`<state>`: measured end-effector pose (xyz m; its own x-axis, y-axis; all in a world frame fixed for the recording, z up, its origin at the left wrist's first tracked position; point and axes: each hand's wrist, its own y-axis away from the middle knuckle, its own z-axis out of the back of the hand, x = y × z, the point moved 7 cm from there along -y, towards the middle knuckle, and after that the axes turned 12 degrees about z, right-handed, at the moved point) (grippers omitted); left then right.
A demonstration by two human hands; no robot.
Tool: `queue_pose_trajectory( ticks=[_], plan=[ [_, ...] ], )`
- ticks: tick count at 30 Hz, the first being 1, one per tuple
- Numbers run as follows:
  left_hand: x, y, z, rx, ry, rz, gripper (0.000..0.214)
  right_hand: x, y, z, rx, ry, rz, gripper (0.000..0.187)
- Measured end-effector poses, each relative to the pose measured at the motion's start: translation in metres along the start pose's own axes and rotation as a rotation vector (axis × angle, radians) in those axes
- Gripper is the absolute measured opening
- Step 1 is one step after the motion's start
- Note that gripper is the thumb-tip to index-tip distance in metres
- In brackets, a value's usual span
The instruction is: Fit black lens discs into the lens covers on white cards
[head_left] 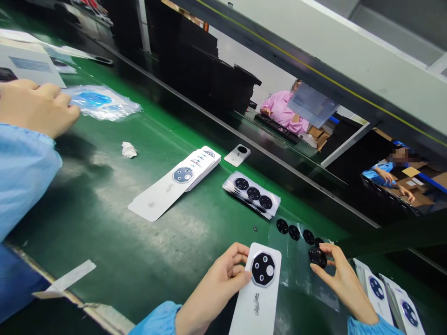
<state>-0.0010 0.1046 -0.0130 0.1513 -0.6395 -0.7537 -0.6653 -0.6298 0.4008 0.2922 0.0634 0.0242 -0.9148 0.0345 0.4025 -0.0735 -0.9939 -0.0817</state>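
The white panel (253, 309) stands at the bottom centre, its lower end cut off by the frame edge. The left hand (214, 284) is closed on its left edge, thumb on the front; how far the other fingers reach behind is hidden. The panel is smooth and flat with rounded corners, and carries a black octagonal plate (260, 270) with several round openings and one larger pale circle. Dark script below that plate is too small to read.

The right hand (344, 281) pinches a glossy black piece (317, 257) between thumb and forefinger, the rest of the fingers partly masked; the fingertips cover some of its outline, so its exact shape is hard to tell. It is just above a clear, shiny film (291, 260), whose edges fade into the green table (150, 265). Black discs (294, 232) lie in a row along the film, the last partly hidden by the forefinger.

Beyond lie a layered stack of clear sheets (230, 186) bearing three dark discs, and a fanned pile of white panels (157, 197). At far left, another person's hand (38, 107) is cropped by the frame, near a crinkled plastic bag (118, 109); whether it grips anything is unclear.
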Motion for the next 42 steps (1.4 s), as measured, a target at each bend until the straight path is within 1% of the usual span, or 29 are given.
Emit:
queue_pose_trajectory(
  ticks=[3, 7, 9, 12, 15, 19, 25, 31, 42],
  plan=[
    [0.004, -0.001, -0.012, 0.045, -0.011, -0.004, 0.026, 0.047, 0.011, 0.009, 0.039, 0.034, 0.118, 0.035],
    [0.006, 0.001, -0.028, 0.085, -0.027, 0.011, 0.025, 0.109, 0.027, 0.008, 0.096, 0.007, 0.248, 0.035],
    [0.006, 0.002, -0.034, 0.092, -0.033, 0.027, 0.024, 0.132, 0.031, 0.005, 0.099, -0.025, 0.304, 0.037],
    [0.008, 0.002, -0.039, 0.088, -0.046, 0.040, 0.025, 0.152, 0.033, -0.002, 0.106, -0.069, 0.337, 0.036],
    [0.010, 0.001, -0.043, 0.107, -0.070, 0.047, 0.030, 0.160, 0.031, -0.008, 0.134, -0.071, 0.333, 0.033],
    [0.010, 0.002, -0.045, 0.116, -0.072, 0.044, 0.031, 0.163, 0.029, -0.012, 0.170, -0.052, 0.335, 0.035],
    [0.009, 0.003, -0.045, 0.115, -0.071, 0.059, 0.031, 0.164, 0.029, -0.011, 0.175, -0.047, 0.320, 0.035],
    [0.009, 0.002, -0.043, 0.114, -0.067, 0.060, 0.030, 0.166, 0.028, -0.009, 0.168, -0.041, 0.343, 0.035],
    [0.011, 0.002, -0.041, 0.106, -0.060, 0.056, 0.032, 0.167, 0.024, -0.011, 0.195, -0.048, 0.330, 0.035]
  ],
)
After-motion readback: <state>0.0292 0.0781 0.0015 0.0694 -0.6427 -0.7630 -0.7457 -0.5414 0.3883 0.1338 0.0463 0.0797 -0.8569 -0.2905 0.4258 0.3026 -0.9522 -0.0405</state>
